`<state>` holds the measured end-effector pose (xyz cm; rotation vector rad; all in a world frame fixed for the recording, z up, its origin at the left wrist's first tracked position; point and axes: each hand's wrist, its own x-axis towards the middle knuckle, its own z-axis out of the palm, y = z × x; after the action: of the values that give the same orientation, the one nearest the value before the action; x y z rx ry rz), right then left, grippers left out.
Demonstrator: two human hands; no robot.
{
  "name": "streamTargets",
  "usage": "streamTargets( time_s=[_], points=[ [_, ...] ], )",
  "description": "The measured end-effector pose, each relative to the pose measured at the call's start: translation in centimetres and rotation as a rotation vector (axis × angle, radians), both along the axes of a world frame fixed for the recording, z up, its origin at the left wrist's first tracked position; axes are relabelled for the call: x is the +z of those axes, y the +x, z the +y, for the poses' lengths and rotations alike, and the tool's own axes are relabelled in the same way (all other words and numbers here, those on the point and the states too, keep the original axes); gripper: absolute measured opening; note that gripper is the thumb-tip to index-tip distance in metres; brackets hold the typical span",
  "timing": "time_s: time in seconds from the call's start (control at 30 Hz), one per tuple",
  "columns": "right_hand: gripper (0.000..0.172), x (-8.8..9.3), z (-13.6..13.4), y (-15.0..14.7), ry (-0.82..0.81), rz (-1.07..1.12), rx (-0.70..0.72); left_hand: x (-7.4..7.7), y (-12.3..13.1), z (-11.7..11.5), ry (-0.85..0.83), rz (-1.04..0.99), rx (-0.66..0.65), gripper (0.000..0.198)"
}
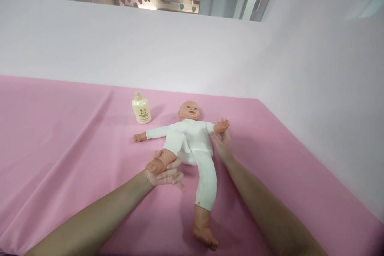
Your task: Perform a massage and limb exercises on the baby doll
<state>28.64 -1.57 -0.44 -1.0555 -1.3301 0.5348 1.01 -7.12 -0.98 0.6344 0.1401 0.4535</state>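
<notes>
One foot of the doll [189, 139] is grasped by the left hand [164, 172]; its side is touched by the right hand [222, 147] (fingers blurred, grip unclear).

Pink sheet [60, 136] bears doll [192, 140]; bottle [141, 108].

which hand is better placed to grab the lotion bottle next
Left, probably. The bottle stands up-left of the doll, on the left hand's side, though that hand cups the doll's foot. The right hand lies beyond the doll's body.
</notes>
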Motion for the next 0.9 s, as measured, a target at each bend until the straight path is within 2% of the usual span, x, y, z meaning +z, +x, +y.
streamTargets(
  time_s=[0.1, 0.17, 0.27, 0.5, 0.6, 0.7, 0.8, 0.9],
  points=[
    [0.050, -0.1, -0.6, -0.4, 0.075, -0.225, 0.024, 1.9, 0.2, -0.2, -0.062, -0.046, 0.097, 0.054],
    [0.041, -0.1, -0.8, -0.6, 0.142, -0.371, 0.057, 2.6, 0.6, -0.2, -0.111, -0.045, 0.184, 0.048],
    [0.040, 0.0, -0.8, -0.6, 0.190, -0.538, 0.096, 2.7, 1.0, -0.1, -0.151, -0.015, 0.254, 0.047],
    [0.048, 0.3, -0.6, -0.8, 0.212, -0.719, 0.166, 2.2, 1.7, 0.3, -0.106, 0.037, 0.238, 0.048],
    [0.049, 0.2, -0.7, -0.8, 0.185, -0.685, 0.172, 2.0, 1.6, 0.5, -0.066, 0.053, 0.194, 0.048],
    [0.053, 0.1, -0.8, -0.8, 0.125, -0.530, 0.148, 1.4, 1.2, 0.5, 0.013, 0.053, 0.084, 0.050],
    [0.059, 0.1, -0.4, -0.7, 0.066, -0.247, 0.093, 0.8, 0.9, 0.2, 0.146, 0.014, -0.101, 0.055],
    [0.074, 0.3, 0.2, -0.2, 0.072, 0.004, 0.032, 0.5, 0.8, -0.4, 0.269, -0.051, -0.321, 0.056]
  ],
)
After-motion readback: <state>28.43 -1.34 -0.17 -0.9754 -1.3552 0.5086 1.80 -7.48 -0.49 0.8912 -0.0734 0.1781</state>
